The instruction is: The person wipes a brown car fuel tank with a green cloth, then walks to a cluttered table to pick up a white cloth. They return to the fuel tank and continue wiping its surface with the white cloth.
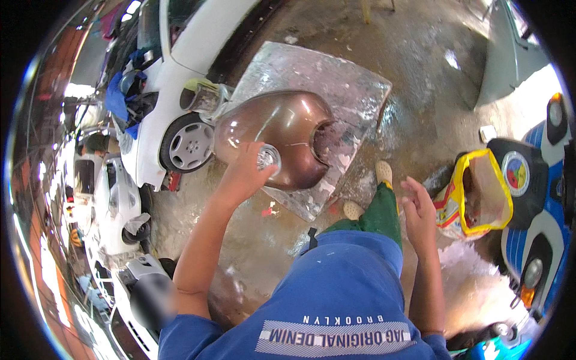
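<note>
A glossy brown motorcycle fuel tank [300, 129] lies on a paint-spattered board [354, 84] in front of me. My left hand [243, 168] reaches over the tank's near left part. Its thumb and fingers close round a silvery round cap [268, 158] at the top of the tank; whether the cap is seated or loose, I cannot tell. Apart from the tank, my right hand [418, 207] hangs in the air on the right. Its fingers are slightly bent and apart, with nothing seen in them.
At the left stands a white car [147, 129], its wheel [189, 144] near the board, beside a clear container [203, 97]. On the right are a yellow-rimmed bag [480, 192] and a blue-and-white motor vehicle [534, 240]. A grey panel [510, 54] stands far right. The concrete floor [432, 72] looks wet.
</note>
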Demonstrator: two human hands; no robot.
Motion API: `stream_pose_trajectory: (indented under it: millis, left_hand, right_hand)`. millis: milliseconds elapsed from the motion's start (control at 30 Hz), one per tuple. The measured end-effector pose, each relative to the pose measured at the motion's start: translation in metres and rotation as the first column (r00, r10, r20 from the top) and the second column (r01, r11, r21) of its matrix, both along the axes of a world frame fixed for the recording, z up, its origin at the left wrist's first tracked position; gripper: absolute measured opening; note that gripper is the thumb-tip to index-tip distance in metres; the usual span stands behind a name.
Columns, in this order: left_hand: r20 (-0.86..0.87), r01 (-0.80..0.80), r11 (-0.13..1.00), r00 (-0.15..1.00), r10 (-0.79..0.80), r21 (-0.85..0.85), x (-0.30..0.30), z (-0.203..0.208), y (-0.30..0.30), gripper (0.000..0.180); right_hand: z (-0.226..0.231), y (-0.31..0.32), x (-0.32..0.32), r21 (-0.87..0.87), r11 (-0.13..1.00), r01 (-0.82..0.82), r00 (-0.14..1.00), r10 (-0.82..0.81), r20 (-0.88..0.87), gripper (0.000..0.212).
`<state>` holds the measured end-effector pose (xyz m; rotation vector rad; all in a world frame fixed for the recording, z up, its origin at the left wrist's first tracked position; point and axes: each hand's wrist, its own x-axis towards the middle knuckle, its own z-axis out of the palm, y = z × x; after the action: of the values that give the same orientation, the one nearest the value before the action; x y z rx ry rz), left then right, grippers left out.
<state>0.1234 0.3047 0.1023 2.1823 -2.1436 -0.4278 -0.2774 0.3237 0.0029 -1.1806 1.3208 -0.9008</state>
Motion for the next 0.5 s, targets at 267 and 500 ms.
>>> stream_pose_trajectory:
  millis: [267,500]
  left_hand:
    - [-0.209,-0.242,0.970,0.947,0.243,0.029,0.034,0.011,0.040,0.076]
    - [-0.610,-0.628,0.778,0.611,0.504,0.015,0.010,-0.043,0.116,0.057]
  right_hand:
    - [-0.004,0.003,-0.008,-0.025,0.996,-0.091,0.993,0.089,-0.080,0.050]
    - [-0.059,-0.012,-0.023,0.004,0.862,-0.507,0.713,0.422,-0.560,0.045]
